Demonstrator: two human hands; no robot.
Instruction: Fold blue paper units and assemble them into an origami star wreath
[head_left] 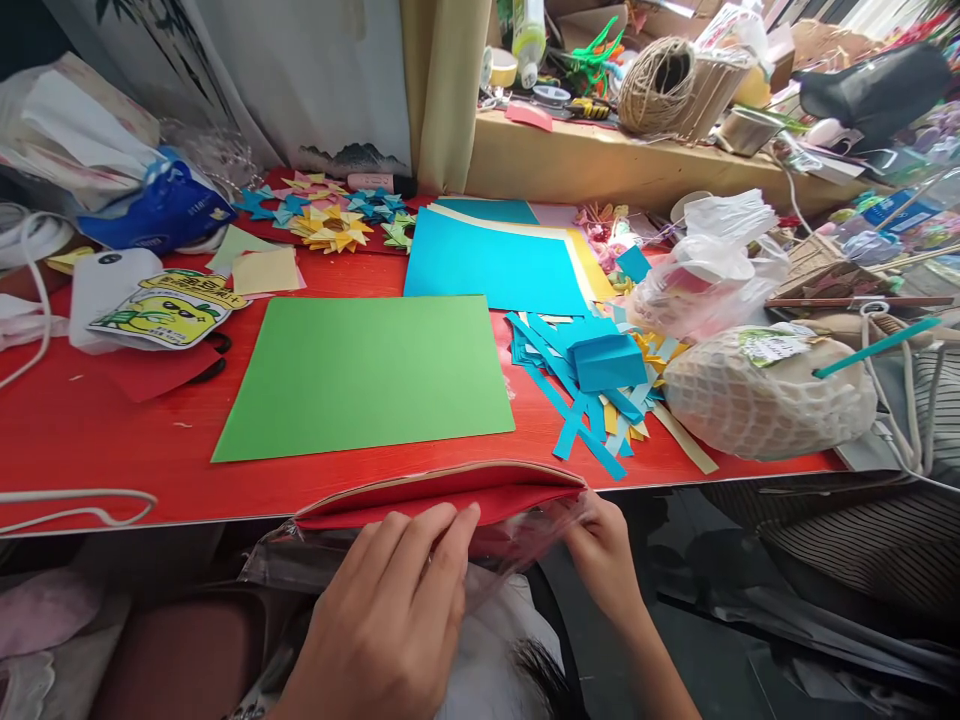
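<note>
A clear plastic bag [285, 556] with red paper [480, 499] inside is held at the near table edge, its mouth gaping along the top. My left hand [397, 600] bends its fingers over the near side of the mouth, fingertips against the red paper; the thumb is mostly hidden. At the bag's right corner, my right hand [606, 555] is closed on the plastic. Just beyond the bag, a green sheet of paper [367, 380] lies flat on the red table [165, 445].
Behind lie blue paper sheets [487, 260] and folded paper stars [337, 228]. Blue paper strips [600, 380] are heaped right of the green sheet, beside a net-wrapped coconut [765, 395] with a straw. A white cable [75, 508] runs along the left edge. Twine [656, 85] sits on the ledge.
</note>
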